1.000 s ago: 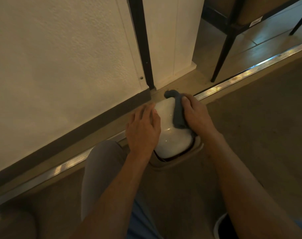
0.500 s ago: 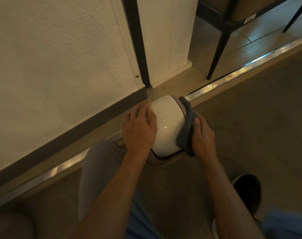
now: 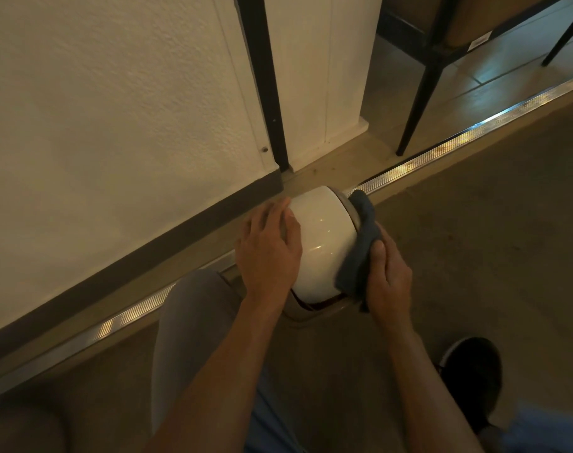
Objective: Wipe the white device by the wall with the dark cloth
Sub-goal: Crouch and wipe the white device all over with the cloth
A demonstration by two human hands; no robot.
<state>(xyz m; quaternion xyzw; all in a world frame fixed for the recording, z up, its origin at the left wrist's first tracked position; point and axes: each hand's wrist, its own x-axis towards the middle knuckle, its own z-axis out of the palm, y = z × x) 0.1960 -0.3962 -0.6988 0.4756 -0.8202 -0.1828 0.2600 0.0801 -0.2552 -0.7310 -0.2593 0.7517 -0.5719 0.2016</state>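
Note:
A rounded, glossy white device (image 3: pixel 324 237) sits on the floor close to the white wall (image 3: pixel 115 109), on a beige base. My left hand (image 3: pixel 269 253) rests flat on its left side, fingers spread toward the wall. My right hand (image 3: pixel 388 276) presses a dark blue-grey cloth (image 3: pixel 360 250) against the device's right side. The cloth runs from the device's far right edge down to its near right corner. The right flank of the device is hidden under the cloth.
A dark baseboard (image 3: pixel 148 243) and a metal floor strip (image 3: pixel 474 132) run along the wall. A black vertical frame (image 3: pixel 265 76) stands behind the device. Black chair legs (image 3: pixel 419 103) stand at the upper right. My knee (image 3: pixel 193 322) and dark shoe (image 3: pixel 474 367) lie near the device.
My right hand has slid the cloth from the top of the device down onto its right side. My left hand has stayed on the left side.

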